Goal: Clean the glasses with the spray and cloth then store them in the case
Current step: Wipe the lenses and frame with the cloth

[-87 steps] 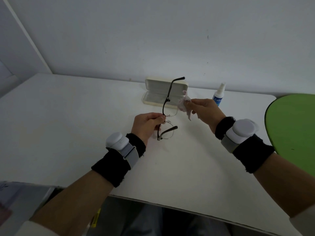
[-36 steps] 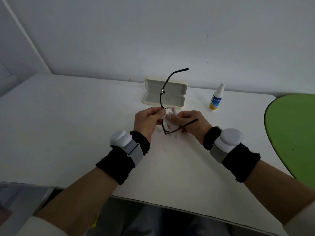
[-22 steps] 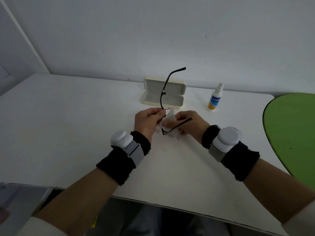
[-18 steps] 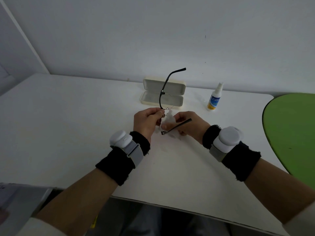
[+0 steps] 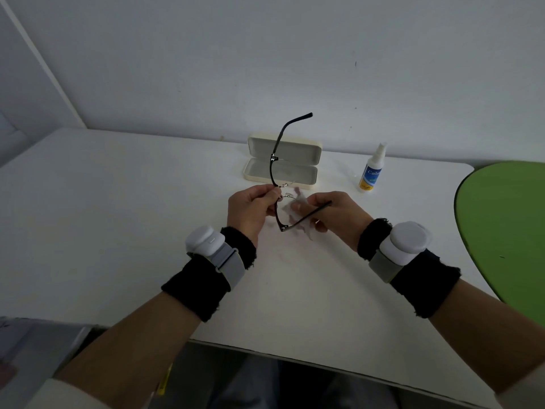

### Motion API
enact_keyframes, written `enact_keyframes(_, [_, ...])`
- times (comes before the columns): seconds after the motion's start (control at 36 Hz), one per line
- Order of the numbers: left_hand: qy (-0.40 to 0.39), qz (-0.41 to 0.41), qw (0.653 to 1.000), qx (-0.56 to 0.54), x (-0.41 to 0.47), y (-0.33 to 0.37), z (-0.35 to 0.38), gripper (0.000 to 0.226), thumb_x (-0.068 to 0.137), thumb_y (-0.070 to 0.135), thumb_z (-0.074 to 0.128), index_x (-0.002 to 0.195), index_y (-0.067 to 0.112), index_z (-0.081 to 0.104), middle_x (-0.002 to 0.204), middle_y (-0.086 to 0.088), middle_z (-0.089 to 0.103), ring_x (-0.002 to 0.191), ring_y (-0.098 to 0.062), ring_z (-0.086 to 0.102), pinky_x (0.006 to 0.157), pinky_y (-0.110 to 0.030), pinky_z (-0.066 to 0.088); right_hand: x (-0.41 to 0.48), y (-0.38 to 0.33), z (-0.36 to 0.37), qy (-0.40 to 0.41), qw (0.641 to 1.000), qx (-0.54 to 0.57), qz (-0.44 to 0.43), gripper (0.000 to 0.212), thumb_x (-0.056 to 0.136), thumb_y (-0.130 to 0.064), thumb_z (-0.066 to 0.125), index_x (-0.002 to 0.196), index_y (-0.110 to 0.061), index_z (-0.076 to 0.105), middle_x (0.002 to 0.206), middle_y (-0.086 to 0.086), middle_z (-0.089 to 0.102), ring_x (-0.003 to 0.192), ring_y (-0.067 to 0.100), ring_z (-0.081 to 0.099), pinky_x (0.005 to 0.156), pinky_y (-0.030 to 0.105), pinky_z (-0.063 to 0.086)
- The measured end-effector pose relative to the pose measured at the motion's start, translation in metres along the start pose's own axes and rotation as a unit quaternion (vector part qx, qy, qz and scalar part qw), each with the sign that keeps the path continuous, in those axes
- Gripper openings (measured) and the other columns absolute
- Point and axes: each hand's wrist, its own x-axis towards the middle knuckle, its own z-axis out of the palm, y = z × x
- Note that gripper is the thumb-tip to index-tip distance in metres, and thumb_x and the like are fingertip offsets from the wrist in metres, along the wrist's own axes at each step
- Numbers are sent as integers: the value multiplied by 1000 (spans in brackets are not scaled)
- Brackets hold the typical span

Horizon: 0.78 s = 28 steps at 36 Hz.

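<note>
Glasses [image 5: 278,187]: pinched at the bridge by left hand [image 5: 250,211], long axis twelve-to-six. Right hand [image 5: 330,214] grips cloth [image 5: 292,209] on the lower lens. Case [image 5: 281,166]: open at twelve.

Single head-worn wide-angle view only; no second view overlapping. Looking forward and down from above the near edge of the white table [image 5: 124,231], facing the pale wall [image 5: 265,54] behind it. Sitting close: both forearms entering from the bottom corners, left hand [image 5: 250,211] and right hand [image 5: 333,214] meeting just left of frame centre. Taking in the table's far edge, the open case [image 5: 283,165] and spray bottle [image 5: 372,169] near the wall, and a green surface [image 5: 507,219] cropped at the right. Bending straight lines toward the frame edges.
</note>
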Motion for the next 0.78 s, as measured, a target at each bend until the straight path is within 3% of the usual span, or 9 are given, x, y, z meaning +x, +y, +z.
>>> enact_keyframes(0.06, [0,-1,1000,-1,-1,0,0,6,85,1,65,89,1,71,75,-12,66,74,-27,56,77,-41,51,0,0,1,5,1000,3,6,16,89,-19,71,81,-4,71,81,30,65,60,18,45,47,19,36])
enact_keyframes(0.11, [-2,-2,1000,1,-2,0,-1,7,85,2,66,90,0,71,76,-13,66,74,-27,56,77,-42,52,0,1,2,11,1000,6,4,24,87,-24,73,82,-1,70,84,35,63,57,17,43,46,18,36])
enact_keyframes(0.31, [-7,2,1000,14,-5,-3,4,8,85,3,67,91,2,72,80,-14,65,69,-24,55,64,-30,51,5,5,8,64,998,-28,0,47,72,-46,82,46,-22,51,49,-5,49,44,9,40,45,17,35])
enact_keyframes(0.44, [-11,2,1000,20,-5,-7,6,9,85,4,68,92,1,72,84,-16,67,72,-25,57,68,-35,53,6,6,8,78,996,-43,6,50,70,-47,84,40,-23,51,43,-13,47,41,4,41,45,17,35])
enact_keyframes(0.67, [-1,7,999,32,-3,-11,6,9,83,5,69,91,4,74,81,-10,71,69,-15,63,65,-24,55,4,4,8,45,996,-71,12,42,62,-48,88,62,-20,56,53,-8,58,46,4,49,44,13,38])
enact_keyframes(0.78, [2,4,1000,28,-3,-10,4,6,82,5,70,85,10,74,74,-7,70,63,-12,60,63,-20,54,1,4,7,17,996,-89,15,40,61,-43,90,67,-19,58,62,-4,60,58,12,53,58,23,43])
